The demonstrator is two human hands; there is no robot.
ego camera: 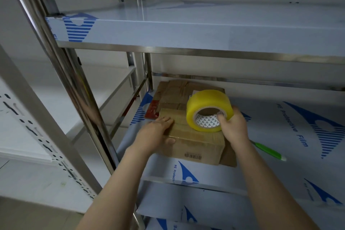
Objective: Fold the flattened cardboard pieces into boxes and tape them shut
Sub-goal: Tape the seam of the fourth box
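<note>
Your left hand (155, 132) lies flat, fingers together, on the cardboard box (194, 144) on the shelf (280, 155); your right hand (234, 127) grips the tape roll (205, 106), thumb hooked in its core. Light, stiff card, probably: hold its edges.

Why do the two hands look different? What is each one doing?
The left hand lies flat, fingers straight, on the cardboard box; the right hand is curled. The left hand holds nothing and only rests on the box top; the right hand grips the yellow tape roll, with one digit hooked in its core. Both hands are at the top of the same box.
</note>
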